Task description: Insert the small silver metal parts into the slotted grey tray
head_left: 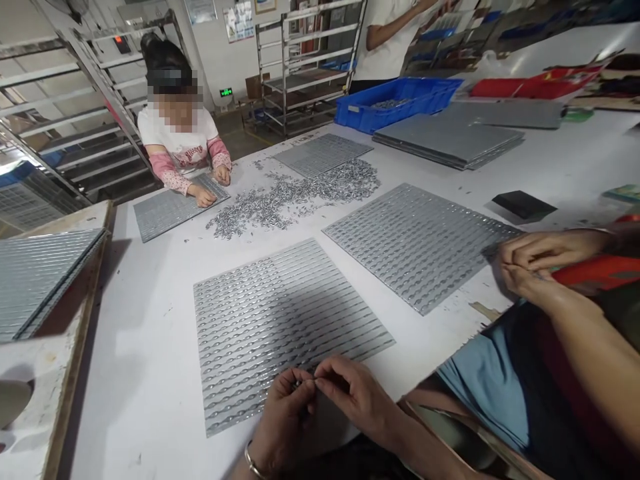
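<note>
Near the table's front edge my left hand is closed, with a few small shiny metal pieces showing between its curled fingers. A bracelet is on that wrist. My right hand meets it in a pinch, thumb and forefinger at the left fingertips; what the pinch holds is too small to make out. Both hands are over the near edge of a grey ridged plate. Rows of shiny oval bumps cover its left part, while thin straight ridges show on much of the right. Beyond it lies a heap of small metal pieces.
At my right, a co-worker's hands are beside another ridged plate. Across the white table, a person works on a plate. A blue crate, stacked plates and a black block stand farther right.
</note>
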`<state>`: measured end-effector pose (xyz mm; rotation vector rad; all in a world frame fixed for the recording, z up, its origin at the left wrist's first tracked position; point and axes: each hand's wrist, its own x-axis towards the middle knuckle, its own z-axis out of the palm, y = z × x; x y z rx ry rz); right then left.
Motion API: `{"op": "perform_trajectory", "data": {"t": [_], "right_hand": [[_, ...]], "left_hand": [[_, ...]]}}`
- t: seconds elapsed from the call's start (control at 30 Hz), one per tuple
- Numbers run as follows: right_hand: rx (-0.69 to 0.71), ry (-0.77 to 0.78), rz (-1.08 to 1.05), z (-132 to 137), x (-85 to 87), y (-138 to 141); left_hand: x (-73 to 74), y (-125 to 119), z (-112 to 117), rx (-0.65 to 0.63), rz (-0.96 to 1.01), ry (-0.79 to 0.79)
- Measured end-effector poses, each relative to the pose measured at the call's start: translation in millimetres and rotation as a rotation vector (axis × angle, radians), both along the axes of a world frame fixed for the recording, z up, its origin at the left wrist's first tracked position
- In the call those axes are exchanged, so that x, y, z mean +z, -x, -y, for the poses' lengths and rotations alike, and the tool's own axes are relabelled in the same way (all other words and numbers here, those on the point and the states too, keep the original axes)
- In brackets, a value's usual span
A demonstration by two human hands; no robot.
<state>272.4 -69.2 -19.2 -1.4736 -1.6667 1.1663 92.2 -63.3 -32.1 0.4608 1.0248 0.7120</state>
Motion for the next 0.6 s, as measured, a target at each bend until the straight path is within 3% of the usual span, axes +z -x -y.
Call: {"op": "perform_trajectory", "data": {"t": [0.2, 0.4, 0.5, 0.6], "right_hand": [[0.019, 0.122, -0.057, 0, 1.8, 1], [-0.060, 0.141, -0.225, 1, -2.3, 5], [-0.148, 0.165, -0.309, -4, -6.6, -4], [-0.185, 0.108, -0.201, -15, -15.0, -17]], "left_hand": [[-5.6, -3, 4, -0.040, -0.019, -0.016], [-3.8, -1, 3, 0.026, 0.016, -0.011], [0.6, 2, 2, 0.053, 0.064, 0.061], [3.2, 6, 3, 0.015, 0.112, 0.150]]}}
